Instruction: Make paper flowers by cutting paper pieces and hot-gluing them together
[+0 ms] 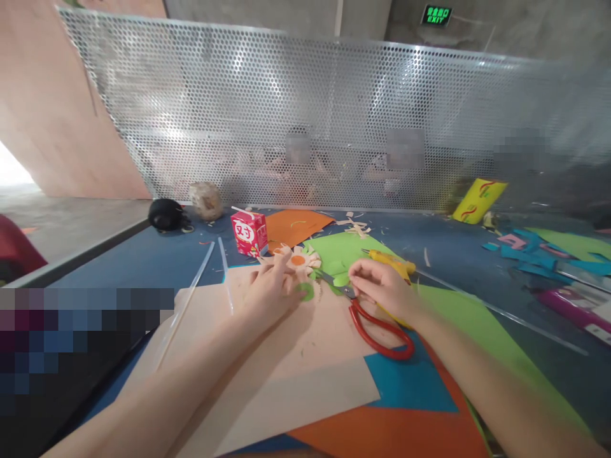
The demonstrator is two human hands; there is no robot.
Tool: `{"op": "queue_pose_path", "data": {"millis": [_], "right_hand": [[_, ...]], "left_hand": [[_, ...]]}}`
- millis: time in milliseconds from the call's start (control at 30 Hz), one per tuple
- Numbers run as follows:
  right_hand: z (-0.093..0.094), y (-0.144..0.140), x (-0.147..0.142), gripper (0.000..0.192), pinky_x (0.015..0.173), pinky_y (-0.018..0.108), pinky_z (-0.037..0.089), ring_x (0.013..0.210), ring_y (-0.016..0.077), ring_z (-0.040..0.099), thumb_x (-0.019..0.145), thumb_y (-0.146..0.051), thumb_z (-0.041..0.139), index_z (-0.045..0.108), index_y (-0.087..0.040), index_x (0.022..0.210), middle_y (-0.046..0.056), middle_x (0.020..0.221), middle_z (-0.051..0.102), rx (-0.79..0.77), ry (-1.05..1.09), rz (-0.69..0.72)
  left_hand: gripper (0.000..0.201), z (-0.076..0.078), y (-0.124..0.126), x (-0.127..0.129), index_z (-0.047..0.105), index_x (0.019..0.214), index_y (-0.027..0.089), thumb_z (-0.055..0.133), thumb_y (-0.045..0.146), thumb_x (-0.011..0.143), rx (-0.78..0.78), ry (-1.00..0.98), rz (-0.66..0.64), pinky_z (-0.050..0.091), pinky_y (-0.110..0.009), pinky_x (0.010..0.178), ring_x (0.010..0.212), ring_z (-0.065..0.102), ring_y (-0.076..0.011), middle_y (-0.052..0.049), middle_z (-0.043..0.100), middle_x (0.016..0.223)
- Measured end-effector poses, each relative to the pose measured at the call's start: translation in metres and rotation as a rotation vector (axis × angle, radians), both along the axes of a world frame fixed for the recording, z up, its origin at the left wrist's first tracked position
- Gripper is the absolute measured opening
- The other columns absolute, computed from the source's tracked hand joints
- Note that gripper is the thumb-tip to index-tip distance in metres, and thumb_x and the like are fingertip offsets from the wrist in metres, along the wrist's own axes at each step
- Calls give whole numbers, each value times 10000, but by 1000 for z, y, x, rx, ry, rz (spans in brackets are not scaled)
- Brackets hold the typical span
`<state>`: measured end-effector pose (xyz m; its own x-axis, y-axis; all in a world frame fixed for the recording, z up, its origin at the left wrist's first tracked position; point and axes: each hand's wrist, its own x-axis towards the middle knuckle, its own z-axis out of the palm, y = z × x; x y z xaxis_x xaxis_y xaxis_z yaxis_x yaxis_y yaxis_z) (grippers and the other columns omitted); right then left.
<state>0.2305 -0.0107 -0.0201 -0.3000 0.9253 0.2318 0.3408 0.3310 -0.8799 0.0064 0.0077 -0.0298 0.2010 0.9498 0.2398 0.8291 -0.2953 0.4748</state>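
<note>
flanking one paper flower (298,259), two hands (268,289) (382,287) near one scissors (377,321).

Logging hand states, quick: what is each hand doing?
Left hand: open, flat on the paper flower.
Right hand: resting on the red scissors, grip unclear.

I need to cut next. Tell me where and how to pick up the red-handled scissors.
Grip the red-handled scissors by the handle loops, which lie nearest you on the beige and blue paper, just below the right hand. Come from above and from your own side, fingers down into the loops. The blades point away toward the green paper and run under the hand, so they are the wrong end to take.
</note>
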Motion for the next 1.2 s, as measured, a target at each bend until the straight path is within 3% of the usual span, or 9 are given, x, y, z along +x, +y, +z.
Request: {"op": "queue_pose_path", "data": {"millis": [167, 267, 400, 533, 667, 767, 900, 1033, 1200], "right_hand": [[2, -2, -4, 78, 531, 217, 408, 542, 98, 513, 785, -216, 476, 475, -187, 713, -42, 588, 498, 32, -53, -25], [2, -4, -5, 76, 508, 208, 417, 525, 99, 519, 796, -214, 468, 498, -191, 730, -37, 582, 511, 143, -112, -62], [1, -8, 0, 69, 476, 195, 395, 487, 88, 518, 801, -169, 491, 552, -201, 793, -30, 585, 579, 631, -290, -172], [7, -15, 7, 147, 497, 225, 384, 554, 110, 563, 812, -114, 484, 560, -188, 915, -3, 659, 642, 1150, -611, -86], [15, -24, 2, 163, 454, 268, 351, 517, 129, 524, 819, -85, 430, 575, -127, 879, 18, 606, 606, 1387, -862, 83], [17, -29, -4, 113, 429, 275, 314, 497, 121, 482, 811, -137, 482, 592, -138, 834, 2, 581, 574, 1491, -935, 130], [16, -30, -4, 154, 445, 278, 305, 505, 117, 473, 823, -150, 458, 594, -221, 828, -2, 618, 590, 1415, -1010, 138], [11, -27, -1, 157, 453, 266, 309, 483, 115, 467, 822, -151, 404, 539, -228, 806, -2, 610, 570, 995, -786, 29], [6, -21, -2, 62, 455, 230, 328, 494, 107, 452, 814, -176, 432, 454, -218, 774, -23, 586, 484, 524, -328, -166]], "left_hand": [[566, 1, -4, 3, 387, 1206, 268, 563, 387, 681, -3, 9, -12, 252, -484, 913, 1148, 417, -282, -8, 667, 989], [602, -2, -4, 2, 356, 1235, 271, 558, 373, 677, -18, 13, -36, 272, -492, 891, 1158, 407, -295, -24, 647, 1042], [649, -2, -4, 3, 340, 1249, 252, 572, 352, 651, -57, 13, -20, 275, -508, 895, 1167, 395, -302, -47, 623, 1090], [627, 0, -5, 4, 370, 1224, 272, 581, 352, 640, -59, -45, -46, 283, -494, 900, 1148, 412, -281, -33, 625, 1077], [614, 0, -6, 3, 410, 1198, 270, 605, 339, 620, -55, -103, -30, 325, -484, 865, 1074, 462, -279, -30, 637, 988], [590, -2, -6, 2, 461, 1174, 273, 628, 346, 613, -41, -119, -26, 339, -472, 861, 1039, 484, -280, -36, 635, 957], [417, 0, -3, -1, 571, 1068, 270, 596, 338, 658, -46, -176, -57, 402, -407, 815, 939, 551, -244, -30, 646, 905], [173, 5, -1, -5, 653, 790, 254, 564, 367, 695, -52, -256, -106, 442, -361, 765, 849, 594, -213, 5, 670, 829], [148, 13, -6, -5, 610, 729, 214, 566, 355, 723, -28, -389, -150, 439, -327, 784, 833, 598, -177, -4, 667, 849]]}}
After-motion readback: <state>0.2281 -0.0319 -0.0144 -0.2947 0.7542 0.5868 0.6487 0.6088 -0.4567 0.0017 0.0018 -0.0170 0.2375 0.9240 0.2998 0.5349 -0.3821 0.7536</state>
